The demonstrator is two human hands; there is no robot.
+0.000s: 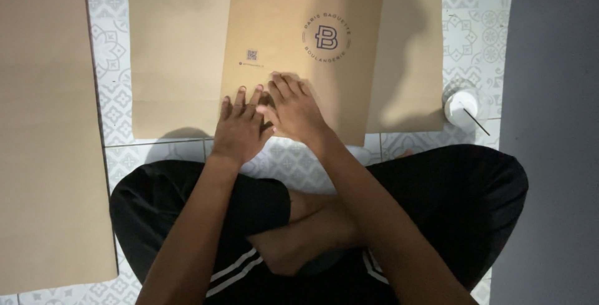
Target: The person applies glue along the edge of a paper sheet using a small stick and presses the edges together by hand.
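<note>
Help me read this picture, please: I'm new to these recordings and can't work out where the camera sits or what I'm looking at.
There is no machine here. A person wears the camera on their head, so this single view looks straight down at their own two bare hands and crossed legs, in black shorts with white stripes. They sit on a patterned tile floor.

In front of them lies a brown paper bag with a round printed emblem, resting on a larger sheet of brown paper. Another brown sheet lies to the left. A small white cup with a thin stick in it stands to the right.

The left hand and right hand press flat, side by side, on the bag's lower edge. Neither hand has a grip on anything; the fingers are spread open.
</note>
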